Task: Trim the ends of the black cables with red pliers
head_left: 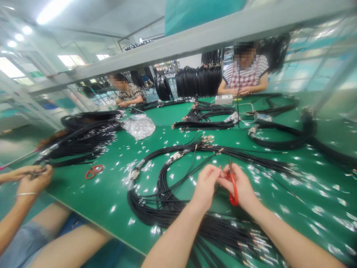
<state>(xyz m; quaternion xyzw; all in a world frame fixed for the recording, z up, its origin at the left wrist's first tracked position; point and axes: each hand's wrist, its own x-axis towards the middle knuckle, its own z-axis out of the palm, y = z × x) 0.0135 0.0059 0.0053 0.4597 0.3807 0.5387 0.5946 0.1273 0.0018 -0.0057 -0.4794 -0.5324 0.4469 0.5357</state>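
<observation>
My left hand is closed in a pinch on the end of a thin black cable just above the green table. My right hand is closed around red-handled scissors, blades pointing up beside the cable end. Both hands meet over a large bundle of black cables with foil-wrapped ends that loops across the table in front of me.
Foil scraps litter the table. Another pair of red scissors lies at left. More cable bundles and a clear bag lie farther back. A person's hands work at left; two people sit across the table.
</observation>
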